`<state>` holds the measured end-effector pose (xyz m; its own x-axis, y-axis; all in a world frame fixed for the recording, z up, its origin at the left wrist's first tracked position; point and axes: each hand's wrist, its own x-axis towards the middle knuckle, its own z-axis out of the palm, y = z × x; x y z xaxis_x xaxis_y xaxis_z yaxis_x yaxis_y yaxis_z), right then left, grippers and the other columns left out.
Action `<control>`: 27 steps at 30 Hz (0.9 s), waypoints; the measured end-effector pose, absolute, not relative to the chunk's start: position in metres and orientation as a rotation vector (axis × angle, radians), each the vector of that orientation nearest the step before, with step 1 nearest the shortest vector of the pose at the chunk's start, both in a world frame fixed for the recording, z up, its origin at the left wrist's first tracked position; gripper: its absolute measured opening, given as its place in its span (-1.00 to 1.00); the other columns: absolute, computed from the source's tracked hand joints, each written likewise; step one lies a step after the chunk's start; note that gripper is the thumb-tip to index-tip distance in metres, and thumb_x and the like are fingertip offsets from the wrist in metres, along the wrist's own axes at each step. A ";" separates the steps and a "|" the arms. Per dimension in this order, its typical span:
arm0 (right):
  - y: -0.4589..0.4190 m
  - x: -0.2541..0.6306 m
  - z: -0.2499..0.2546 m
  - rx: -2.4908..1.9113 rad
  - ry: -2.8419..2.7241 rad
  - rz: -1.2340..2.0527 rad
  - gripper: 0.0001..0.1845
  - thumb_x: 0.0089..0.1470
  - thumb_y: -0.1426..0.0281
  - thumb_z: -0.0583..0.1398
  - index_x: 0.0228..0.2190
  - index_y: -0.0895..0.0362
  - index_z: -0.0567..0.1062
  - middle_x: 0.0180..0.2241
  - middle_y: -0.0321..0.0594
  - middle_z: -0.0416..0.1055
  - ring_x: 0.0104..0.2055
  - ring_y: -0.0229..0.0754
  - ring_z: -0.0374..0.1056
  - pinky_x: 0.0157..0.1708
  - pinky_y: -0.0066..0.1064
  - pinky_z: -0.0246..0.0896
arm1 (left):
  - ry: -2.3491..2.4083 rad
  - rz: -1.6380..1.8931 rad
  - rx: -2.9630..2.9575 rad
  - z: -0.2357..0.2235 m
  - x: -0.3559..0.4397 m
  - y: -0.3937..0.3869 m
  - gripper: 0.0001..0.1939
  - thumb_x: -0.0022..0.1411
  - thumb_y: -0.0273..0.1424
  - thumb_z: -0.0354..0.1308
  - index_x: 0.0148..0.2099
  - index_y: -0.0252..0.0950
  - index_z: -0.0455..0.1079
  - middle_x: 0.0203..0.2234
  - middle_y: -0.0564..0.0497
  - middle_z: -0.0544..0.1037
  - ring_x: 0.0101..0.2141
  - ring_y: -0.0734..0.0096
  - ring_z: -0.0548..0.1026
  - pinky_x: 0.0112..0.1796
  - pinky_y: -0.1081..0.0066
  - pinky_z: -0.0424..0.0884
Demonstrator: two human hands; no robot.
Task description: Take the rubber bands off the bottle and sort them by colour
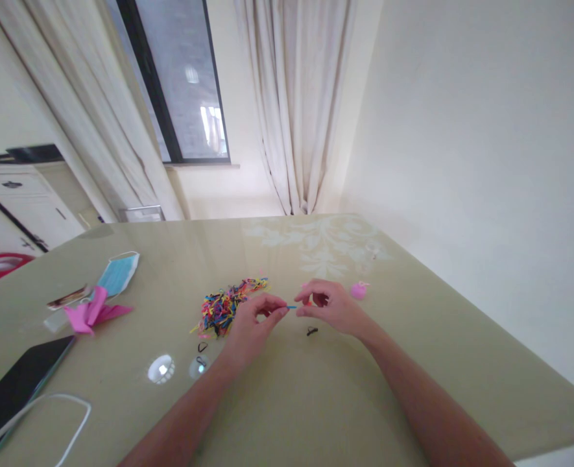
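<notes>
Between the thumb and forefinger of my left hand is a thin blue rubber band, its end sticking out to the right. My right hand is just beside that end, with thumb and forefinger apart around a small gap. A heap of multicoloured rubber bands lies on the table just left of my left hand. Small black bands lie below my right hand, and another black band is near the heap. Something small and reddish behind my right fingers is partly hidden.
On the glossy table, a round pink thing sits beyond my right hand. At the left are a blue face mask, a pink folded piece, a dark tablet-like device and a white cable. A wall borders the right.
</notes>
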<state>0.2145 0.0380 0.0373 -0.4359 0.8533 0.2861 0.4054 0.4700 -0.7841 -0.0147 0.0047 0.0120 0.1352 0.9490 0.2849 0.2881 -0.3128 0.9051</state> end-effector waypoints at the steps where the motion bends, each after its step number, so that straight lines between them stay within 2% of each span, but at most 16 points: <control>1: 0.036 0.211 0.037 -1.021 -2.029 0.856 -0.64 0.05 0.04 0.40 -0.31 0.07 0.69 -0.40 -0.26 0.49 -0.48 -0.28 0.19 -0.43 -0.40 0.13 | 1.198 1.189 1.710 0.012 -0.014 0.004 -0.78 0.25 -0.19 0.30 -0.23 -0.24 0.61 -0.34 -0.03 0.67 -0.30 0.29 0.58 -0.23 0.35 0.45; 5: 0.032 0.207 0.037 -0.985 -2.005 0.862 -0.62 0.15 0.03 0.34 -0.40 0.09 0.68 -0.48 -0.27 0.42 -0.46 -0.27 0.22 -0.34 -0.36 0.21 | 1.176 1.176 1.724 0.013 -0.014 0.004 -0.78 0.26 -0.19 0.28 -0.23 -0.23 0.60 -0.35 -0.03 0.67 -0.31 0.28 0.58 -0.23 0.34 0.47; 8: 0.032 0.214 0.046 -0.998 -1.917 0.907 -0.62 0.14 0.03 0.34 -0.40 0.10 0.67 -0.46 -0.25 0.44 -0.44 -0.24 0.26 -0.38 -0.36 0.20 | 1.282 1.167 1.870 0.013 -0.021 0.007 -0.78 0.31 -0.19 0.23 -0.17 -0.20 0.59 -0.32 -0.03 0.67 -0.30 0.25 0.58 -0.21 0.29 0.46; 12: 0.030 0.226 0.062 -0.980 -1.752 0.952 -0.67 0.12 0.07 0.36 -0.36 0.09 0.68 -0.42 -0.23 0.50 -0.39 -0.20 0.32 -0.37 -0.36 0.21 | 1.721 1.015 2.237 0.011 -0.040 0.013 -0.85 0.35 -0.32 0.17 -0.15 -0.18 0.57 -0.19 -0.10 0.66 -0.12 0.03 0.54 -0.03 0.10 0.36; 15: 0.029 0.230 0.069 -0.960 -1.717 0.941 -0.68 0.10 0.08 0.37 -0.40 0.09 0.67 -0.45 -0.24 0.49 -0.39 -0.20 0.33 -0.35 -0.35 0.23 | 1.940 0.751 2.333 0.009 -0.049 0.016 -0.85 0.33 -0.38 0.17 -0.12 -0.20 0.57 -0.12 -0.16 0.62 -0.03 -0.09 0.50 -0.01 0.05 0.32; 18: 0.030 0.235 0.073 -0.969 -1.739 0.927 -0.66 0.08 0.06 0.37 -0.40 0.10 0.67 -0.45 -0.23 0.49 -0.37 -0.19 0.34 -0.34 -0.34 0.23 | 1.977 0.599 2.374 0.008 -0.052 0.019 -0.82 0.36 -0.41 0.12 -0.18 -0.22 0.58 -0.15 -0.17 0.61 -0.05 -0.06 0.50 -0.03 0.08 0.32; 22: 0.039 0.256 0.071 -1.147 -1.911 0.848 -0.67 0.12 0.09 0.33 -0.40 0.10 0.67 -0.46 -0.22 0.51 -0.41 -0.19 0.32 -0.40 -0.36 0.18 | 1.946 0.610 2.401 0.009 -0.054 0.024 -0.79 0.36 -0.42 0.10 -0.21 -0.21 0.58 -0.16 -0.14 0.62 -0.07 -0.02 0.51 -0.05 0.10 0.33; 27: 0.056 0.288 0.061 -1.574 -2.153 0.597 -0.86 0.00 0.37 0.34 -0.56 0.12 0.65 -0.53 -0.19 0.53 -0.46 -0.17 0.35 -0.39 -0.34 0.16 | 1.846 0.896 2.280 0.009 -0.059 0.030 -0.77 0.38 -0.31 0.12 -0.18 -0.19 0.61 -0.20 -0.10 0.63 -0.13 0.06 0.51 -0.09 0.16 0.37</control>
